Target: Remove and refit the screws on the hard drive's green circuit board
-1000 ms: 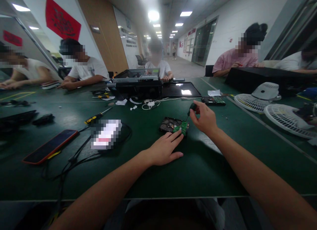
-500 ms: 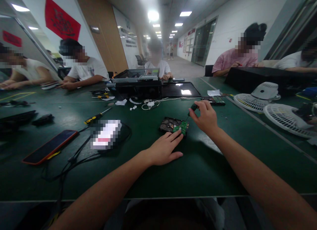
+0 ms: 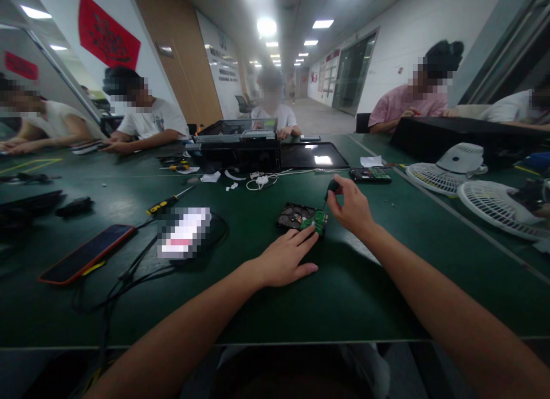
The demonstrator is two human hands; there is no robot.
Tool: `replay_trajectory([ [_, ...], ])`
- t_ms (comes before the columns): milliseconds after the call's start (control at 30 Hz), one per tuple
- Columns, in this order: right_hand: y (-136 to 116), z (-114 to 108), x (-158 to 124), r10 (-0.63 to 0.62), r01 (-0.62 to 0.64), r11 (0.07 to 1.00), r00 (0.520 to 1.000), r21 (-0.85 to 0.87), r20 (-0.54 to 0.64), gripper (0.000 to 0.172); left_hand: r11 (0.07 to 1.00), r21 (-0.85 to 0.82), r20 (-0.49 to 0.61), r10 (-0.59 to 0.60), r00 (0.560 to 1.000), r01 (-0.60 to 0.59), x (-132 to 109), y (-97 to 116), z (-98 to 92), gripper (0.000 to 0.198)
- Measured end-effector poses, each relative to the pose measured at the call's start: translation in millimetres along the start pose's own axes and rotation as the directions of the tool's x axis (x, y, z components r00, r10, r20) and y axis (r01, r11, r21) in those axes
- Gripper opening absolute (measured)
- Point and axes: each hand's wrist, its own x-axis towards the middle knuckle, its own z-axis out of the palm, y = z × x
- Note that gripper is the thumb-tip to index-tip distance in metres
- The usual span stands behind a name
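On the green table a hard drive (image 3: 291, 216) lies with its circuit board (image 3: 318, 219) facing up. My left hand (image 3: 289, 257) is spread flat, its fingertips resting on the drive's near edge and board, the thumb out on the table. Pinched in my right hand (image 3: 353, 204) is a small screwdriver (image 3: 332, 187) with a dark handle. Its thin shaft points down at the far right part of the board. Whether the tip sits in a screw is too small to tell.
Left of the drive lie a yellow-black screwdriver (image 3: 165, 203), a lit phone (image 3: 184, 233), an orange-edged phone (image 3: 90, 253) and black cables. An opened computer case (image 3: 238, 152) stands at the back. Another hard drive (image 3: 370, 175) and white fan parts (image 3: 442, 175) are to the right. Several people sit around.
My right hand has shifted slightly left and the screwdriver stands more upright over the board. The left hand and the hard drive stay in place.
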Motion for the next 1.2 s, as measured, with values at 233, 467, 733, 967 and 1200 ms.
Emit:
replay_trajectory([
  [233, 2.7, -1.9, 0.7, 0.017, -0.017, 0.998, 1.0, -0.054, -0.005, 0.044, 1.0, -0.003, -0.002, -0.004, 1.0, 0.004, 0.1, -0.1, 0.1, 0.078],
  [467, 4.7, -4.0, 0.7, 0.035, -0.036, 0.998, 0.999, -0.055, -0.004, 0.043, 1.0, 0.003, 0.006, -0.011, 1.0, 0.011, 0.8, -1.0, 2.4, 0.079],
  [733, 8.0, -2.8, 1.6, 0.056, -0.056, 0.998, 0.998, 0.022, -0.04, 0.04, 1.0, -0.001, 0.024, -0.022, 0.999, 0.022, 0.9, -1.2, 2.1, 0.08],
  [967, 5.2, -4.7, 1.4, 0.035, -0.035, 0.999, 0.999, -0.03, 0.001, 0.045, 1.0, -0.02, 0.009, -0.021, 1.0, 0.021, 0.6, -1.4, 3.2, 0.079],
  [1200, 9.0, -5.3, 3.6, 0.051, -0.053, 0.998, 0.998, -0.041, -0.046, 0.038, 1.0, -0.021, 0.003, -0.023, 1.0, 0.023, 0.5, -1.8, 3.0, 0.08],
])
